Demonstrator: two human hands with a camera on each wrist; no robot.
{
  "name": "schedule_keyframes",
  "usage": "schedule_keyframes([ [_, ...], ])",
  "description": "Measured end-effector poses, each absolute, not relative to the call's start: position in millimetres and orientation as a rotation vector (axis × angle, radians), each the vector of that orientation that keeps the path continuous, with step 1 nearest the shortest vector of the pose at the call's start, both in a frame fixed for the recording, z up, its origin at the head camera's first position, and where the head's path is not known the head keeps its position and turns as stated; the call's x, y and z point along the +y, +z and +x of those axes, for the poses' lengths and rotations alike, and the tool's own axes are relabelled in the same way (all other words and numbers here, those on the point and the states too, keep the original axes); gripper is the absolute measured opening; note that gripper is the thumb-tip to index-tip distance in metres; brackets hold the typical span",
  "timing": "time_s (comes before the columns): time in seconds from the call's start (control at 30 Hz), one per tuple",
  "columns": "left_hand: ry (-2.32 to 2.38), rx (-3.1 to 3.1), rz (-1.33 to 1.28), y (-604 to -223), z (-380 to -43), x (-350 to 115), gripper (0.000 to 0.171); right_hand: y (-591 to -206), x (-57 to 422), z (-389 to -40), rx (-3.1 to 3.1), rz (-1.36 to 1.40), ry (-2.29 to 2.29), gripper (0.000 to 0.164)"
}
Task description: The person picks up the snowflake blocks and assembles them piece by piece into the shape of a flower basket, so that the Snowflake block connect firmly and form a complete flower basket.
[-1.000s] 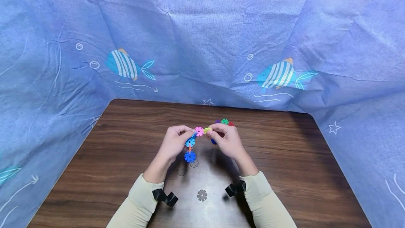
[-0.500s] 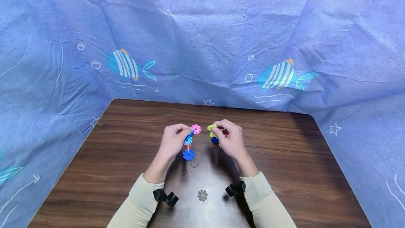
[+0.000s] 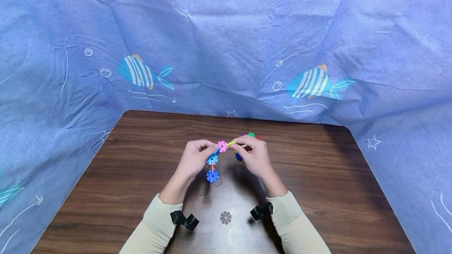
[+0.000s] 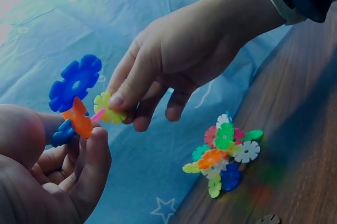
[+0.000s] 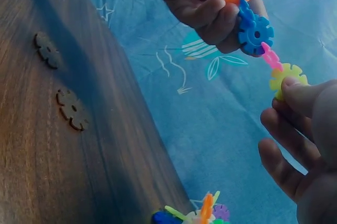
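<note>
My left hand (image 3: 192, 158) pinches a short chain of notched plastic snowflake discs. A dark blue disc (image 4: 64, 91) and an orange disc (image 4: 81, 123) form its lower part in the head view, with a light blue disc (image 5: 246, 37) further along. At the upper end sits a pink disc (image 3: 224, 149), edge-on in both wrist views. Between thumb and fingers, my right hand (image 3: 257, 156) pinches a yellow snowflake disc (image 5: 287, 70). Its rim meets the pink disc's edge, the two at an angle to each other.
A cluster of joined, many-coloured snowflake discs (image 4: 224, 140) stands on the wooden table (image 3: 318, 191) behind my right hand, partly hidden in the head view. Grey-brown discs (image 5: 68, 109) lie flat on the table, one nearer the front (image 3: 223, 214). A blue fish-print cloth (image 3: 229, 50) hangs behind.
Half a second ago the yellow disc was apart from the pink one; now they meet again, as a second ago. The yellow disc now shows more edge-on in the head view.
</note>
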State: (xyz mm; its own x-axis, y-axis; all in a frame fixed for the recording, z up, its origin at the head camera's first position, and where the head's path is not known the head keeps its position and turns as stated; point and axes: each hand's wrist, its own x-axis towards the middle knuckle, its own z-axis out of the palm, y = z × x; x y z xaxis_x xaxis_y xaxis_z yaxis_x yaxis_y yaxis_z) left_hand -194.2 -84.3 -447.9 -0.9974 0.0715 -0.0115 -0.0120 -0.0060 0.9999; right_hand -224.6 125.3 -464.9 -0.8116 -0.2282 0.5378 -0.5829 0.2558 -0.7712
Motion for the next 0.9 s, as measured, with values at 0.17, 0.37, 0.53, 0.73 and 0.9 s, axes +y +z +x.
schedule_keyframes([
  [0.17,2.165,2.224,0.107,-447,-193,-81,0.017,-469,128,-228,-2.148,0.842,1.453,0.004],
  [0.37,2.157,2.314,0.164,-445,-194,-84,0.013,-466,126,-229,-2.136,0.880,1.483,0.006],
  [0.53,2.075,2.455,0.284,-446,-195,-89,0.010,-465,129,-227,-2.249,0.822,1.694,0.013],
  [0.73,2.115,2.528,0.281,-443,-196,-99,0.010,-469,129,-223,-2.450,0.738,1.777,0.033],
  [0.9,2.170,2.555,0.260,-435,-196,-110,0.012,-475,116,-222,-2.685,0.867,1.563,0.025],
])
